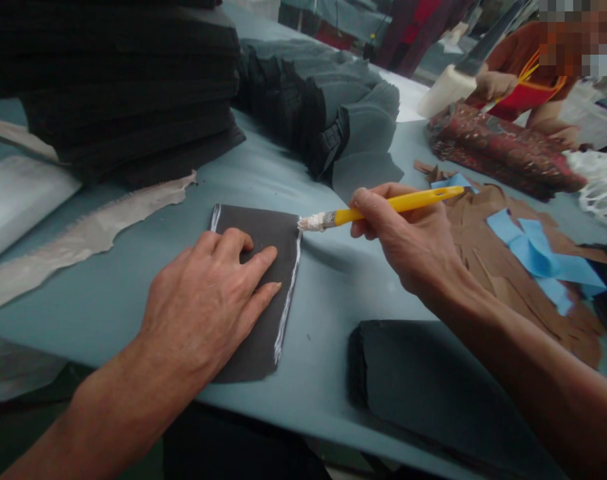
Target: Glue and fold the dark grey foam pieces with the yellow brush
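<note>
Two bare hands are apart over the table [328, 293], and from where I stand the left hand [198, 293] is the nearer to the dark piece [258, 333]: it lies right on it, palm down, fingers spread, gripping nothing. That piece rests flat near the table's front edge, its long axis running away from the person with a slight lean. Off its right side, the right hand [408, 233] is closed around a yellow brush [408, 201], held across that axis, so the bristles point left and meet the piece at its far right corner. As for looks, the piece is thin, matt and four-sided, almost charcoal, with a streaky white line [289, 287] down the long right edge. Another white mark shows at the far left corner; how far it goes I cannot tell, since the left hand covers that side.
</note>
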`<state>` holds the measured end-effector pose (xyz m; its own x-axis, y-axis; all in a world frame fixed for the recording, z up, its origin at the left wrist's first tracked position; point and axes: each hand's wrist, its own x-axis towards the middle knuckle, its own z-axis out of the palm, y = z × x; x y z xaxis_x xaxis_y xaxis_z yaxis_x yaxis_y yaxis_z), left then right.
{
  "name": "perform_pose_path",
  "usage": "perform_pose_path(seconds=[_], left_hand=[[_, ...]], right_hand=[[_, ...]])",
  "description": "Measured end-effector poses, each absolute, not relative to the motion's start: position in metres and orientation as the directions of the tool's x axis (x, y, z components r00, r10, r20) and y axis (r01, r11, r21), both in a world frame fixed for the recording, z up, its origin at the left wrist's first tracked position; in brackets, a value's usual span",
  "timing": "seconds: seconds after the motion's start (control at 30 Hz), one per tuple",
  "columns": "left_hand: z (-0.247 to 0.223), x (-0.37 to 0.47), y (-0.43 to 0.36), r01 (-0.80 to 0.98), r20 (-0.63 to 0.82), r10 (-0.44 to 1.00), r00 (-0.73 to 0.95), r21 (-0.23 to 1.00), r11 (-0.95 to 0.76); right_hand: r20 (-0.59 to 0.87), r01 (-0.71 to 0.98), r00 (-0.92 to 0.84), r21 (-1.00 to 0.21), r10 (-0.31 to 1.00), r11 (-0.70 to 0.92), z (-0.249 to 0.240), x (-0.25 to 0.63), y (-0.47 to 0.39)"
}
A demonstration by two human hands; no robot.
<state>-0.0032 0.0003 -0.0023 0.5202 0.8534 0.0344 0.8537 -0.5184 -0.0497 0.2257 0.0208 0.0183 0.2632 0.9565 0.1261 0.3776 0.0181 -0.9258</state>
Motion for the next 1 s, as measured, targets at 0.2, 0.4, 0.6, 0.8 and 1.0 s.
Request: perform_pose_path(seconds=[0.2,0.4,0.6,0.8,1.0], left_hand=[[-0.003,-0.002,0.001,0.843,0.062,0.841,0.538,-0.061,-0.535],[-0.003,-0.002,0.0,0.848,0.063,0.846,0.529,-0.074,-0.525],[-0.001,-0.001,-0.001,0.848,0.052,0.846,0.53,-0.058,-0.527],[-0.003,-0.001,-0.001,0.851,0.072,0.848,0.526,-0.031,-0.525],[-0.001,-0.002,-0.003,0.855,0.061,0.853,0.519,-0.033,-0.518]], right_hand=[[0.077,0.419,0.241,-0.908,0.968,-0.032,0.014,0.227,0.016],[0.014,0.436,0.269,-0.893,0.963,-0.109,0.023,0.223,0.005],[-0.03,0.484,0.242,-0.862,0.97,-0.147,0.029,0.22,-0.009],[-0.031,0.497,0.224,-0.856,0.974,-0.142,0.03,0.217,-0.027],[-0.097,0.463,0.163,-0.872,0.982,-0.163,0.036,0.205,-0.047]])
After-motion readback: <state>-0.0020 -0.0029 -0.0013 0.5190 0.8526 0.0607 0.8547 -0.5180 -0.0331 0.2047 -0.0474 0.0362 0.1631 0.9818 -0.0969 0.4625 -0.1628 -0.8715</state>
